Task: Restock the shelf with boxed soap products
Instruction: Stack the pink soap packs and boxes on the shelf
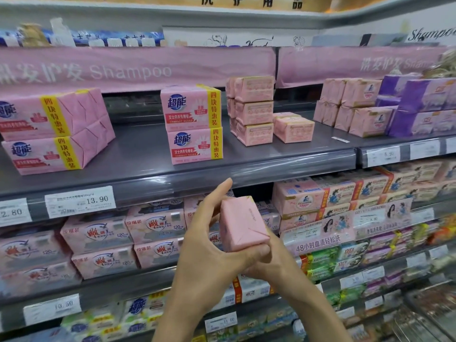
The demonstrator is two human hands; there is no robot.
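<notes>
Soap box (243, 223) in pink paper wrap sits in both hands, held tilted in the air just below the front lip of the grey shelf (153, 154) and in front of the packs on the shelf below. The left hand (204, 250) grips it from the near side, one finger stretched up past its top corner and another curled under its bottom edge. The right hand (274, 260) lies against the underside and far side, pressed up to the left hand. It is mostly hidden, so I cannot tell whether its fingers curl round the box.

On the grey shelf above, a stack of three small pink boxes (254, 112) stands just right of the hands' line, with one single small box (293, 129) beside it. To their left is a stack of two pink four-packs (193, 124) with yellow bands, and further left a second such stack (54, 132), turned at an angle. Bare shelf lies between these groups and in front of them. Far right are more pink boxes (355, 109) touching purple packs (419, 107). A price tag (80, 201) reading 13.90 hangs on the lip. A pink banner (123, 70) reading Shampoo runs overhead. Pink soap packs (158, 228) fill the lower shelf behind the hands.
</notes>
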